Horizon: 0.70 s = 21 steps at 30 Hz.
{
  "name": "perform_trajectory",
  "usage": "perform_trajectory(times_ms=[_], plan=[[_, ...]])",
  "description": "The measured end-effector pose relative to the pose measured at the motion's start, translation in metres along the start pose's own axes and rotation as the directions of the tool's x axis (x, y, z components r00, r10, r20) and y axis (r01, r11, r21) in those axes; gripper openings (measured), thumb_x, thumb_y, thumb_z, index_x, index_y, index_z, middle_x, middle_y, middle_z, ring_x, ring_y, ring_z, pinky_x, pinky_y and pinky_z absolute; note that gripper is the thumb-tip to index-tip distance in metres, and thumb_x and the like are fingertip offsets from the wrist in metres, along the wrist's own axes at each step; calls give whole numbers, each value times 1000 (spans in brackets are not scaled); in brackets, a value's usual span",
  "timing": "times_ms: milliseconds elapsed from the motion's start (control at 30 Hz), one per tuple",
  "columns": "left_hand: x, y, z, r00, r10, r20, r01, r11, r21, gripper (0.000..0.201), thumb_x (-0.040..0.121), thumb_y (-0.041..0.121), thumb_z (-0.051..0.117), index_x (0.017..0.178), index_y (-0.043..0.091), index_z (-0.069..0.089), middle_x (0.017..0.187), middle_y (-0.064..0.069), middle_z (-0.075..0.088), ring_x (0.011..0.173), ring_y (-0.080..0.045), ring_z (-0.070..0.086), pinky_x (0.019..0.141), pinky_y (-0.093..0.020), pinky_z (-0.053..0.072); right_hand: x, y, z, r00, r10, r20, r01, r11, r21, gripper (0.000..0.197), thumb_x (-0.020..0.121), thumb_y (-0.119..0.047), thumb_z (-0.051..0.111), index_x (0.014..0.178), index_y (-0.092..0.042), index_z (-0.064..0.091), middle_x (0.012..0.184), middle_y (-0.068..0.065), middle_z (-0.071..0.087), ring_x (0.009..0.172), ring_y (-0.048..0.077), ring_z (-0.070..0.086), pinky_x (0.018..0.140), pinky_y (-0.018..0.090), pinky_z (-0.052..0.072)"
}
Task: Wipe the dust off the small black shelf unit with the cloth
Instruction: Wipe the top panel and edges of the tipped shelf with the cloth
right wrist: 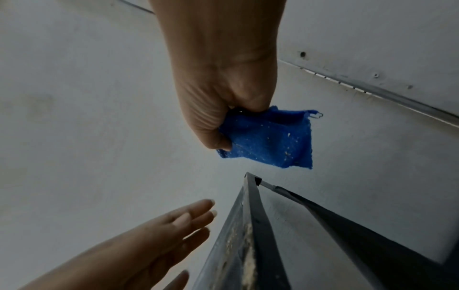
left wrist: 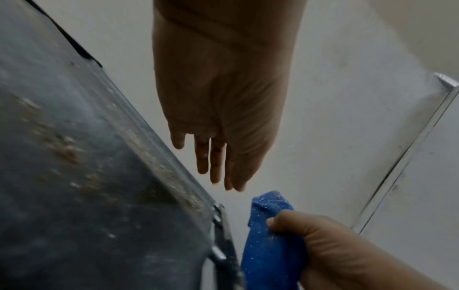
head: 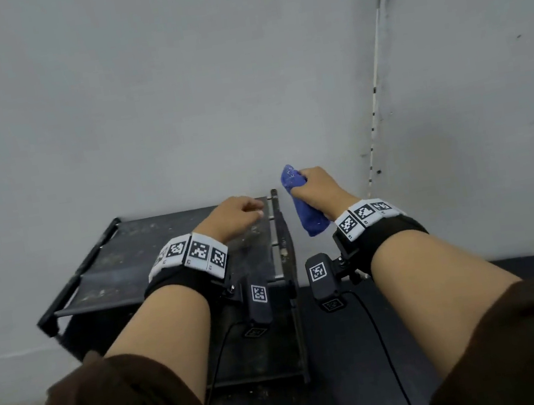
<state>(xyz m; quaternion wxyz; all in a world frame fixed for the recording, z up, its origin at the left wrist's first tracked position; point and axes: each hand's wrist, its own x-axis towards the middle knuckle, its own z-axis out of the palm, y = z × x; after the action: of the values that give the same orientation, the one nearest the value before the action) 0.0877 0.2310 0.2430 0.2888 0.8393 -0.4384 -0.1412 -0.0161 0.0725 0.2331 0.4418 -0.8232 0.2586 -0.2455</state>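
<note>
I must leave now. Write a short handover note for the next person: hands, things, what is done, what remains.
Right hand grips the blue cloth, held in the air beside the shelf unit's right edge, not touching it.
Left hand is open and holds nothing, over the top shelf.
Black shelf unit stands against the wall.
Done: cloth already carries dust specks.
Left: dust and crumbs remain on the top shelf; wipe it.

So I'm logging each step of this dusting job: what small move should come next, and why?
Probably bring the right hand left and down to set the blue cloth on the shelf unit's top. The cloth is held off its right edge, and pale crumbs still lie on top; the left hand hovers there empty.
</note>
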Motion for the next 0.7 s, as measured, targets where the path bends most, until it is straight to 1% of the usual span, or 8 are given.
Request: perform_trajectory(times_ms=[67, 133, 200, 267, 400, 500, 633, 700], plan=[[-2, -18, -2, 999, -7, 49, 3, 996, 89, 46, 92, 24, 58, 136, 14, 49, 145, -7, 44, 135, -21, 41, 113, -30, 28, 13, 2, 10, 998, -54, -7, 53, 993, -107, 35, 82, -4, 55, 51, -13, 40, 63, 9, 41, 69, 20, 42, 50, 21, 27], [-2, -36, 0, 998, -33, 61, 25, 991, 129, 54, 90, 31, 59, 140, 18, 42, 149, -6, 34, 140, -23, 33, 119, -43, 22, 21, -1, 19, 997, -77, 26, 81, 963, -257, 30, 85, -7, 53, 57, -15, 52, 82, 12, 48, 78, 25, 48, 60, 21, 40], [-1, -49, 4, 996, -54, 68, 45, 991, 127, 58, 89, 36, 59, 142, 21, 39, 151, -4, 30, 141, -23, 30, 118, -51, 19, 28, -2, 25, 993, -92, 73, 112, 926, -360, 19, 90, -10, 52, 93, 1, 66, 117, 20, 49, 106, 31, 55, 93, 31, 46], [0, -57, 9, 996, -60, 63, 50, 988, 143, 60, 90, 38, 57, 143, 20, 36, 152, -5, 31, 142, -23, 29, 118, -54, 17, 32, -2, 31, 990, -96, 106, 131, 906, -402, 26, 93, -9, 50, 111, 6, 60, 130, 18, 44, 121, 32, 51, 104, 32, 41], [1, -63, 15, 1000, -27, 16, 24, 979, 201, 59, 91, 39, 55, 144, 19, 36, 150, -6, 36, 142, -24, 28, 118, -54, 15, 33, -7, 34, 975, -65, 214, 162, 867, -471, 34, 93, 0, 46, 126, 0, 57, 142, 15, 40, 130, 29, 45, 106, 23, 32], [1, -61, 19, 1000, -29, -3, 29, 968, 251, 57, 93, 40, 52, 144, 20, 35, 151, -5, 35, 144, -24, 25, 119, -56, 9, 29, -11, 32, 946, -65, 318, 198, 892, -406, 31, 95, 5, 44, 120, 6, 63, 140, 17, 50, 132, 28, 46, 87, 12, 33], [2, -59, 22, 999, -41, -15, 44, 956, 291, 56, 94, 40, 49, 144, 21, 34, 152, -5, 33, 145, -25, 22, 119, -56, 3, 22, -11, 28, 962, -70, 262, 174, 900, -399, 34, 86, 7, 48, 105, -5, 73, 118, 12, 67, 105, 26, 61, 69, 18, 37], [2, -58, 23, 999, -42, -21, 46, 952, 303, 56, 94, 40, 48, 145, 21, 33, 153, -5, 32, 146, -24, 20, 118, -55, -1, 19, -12, 26, 972, -37, 231, 117, 931, -347, 35, 83, 9, 47, 100, -3, 75, 112, 13, 70, 95, 22, 60, 75, 19, 41]])
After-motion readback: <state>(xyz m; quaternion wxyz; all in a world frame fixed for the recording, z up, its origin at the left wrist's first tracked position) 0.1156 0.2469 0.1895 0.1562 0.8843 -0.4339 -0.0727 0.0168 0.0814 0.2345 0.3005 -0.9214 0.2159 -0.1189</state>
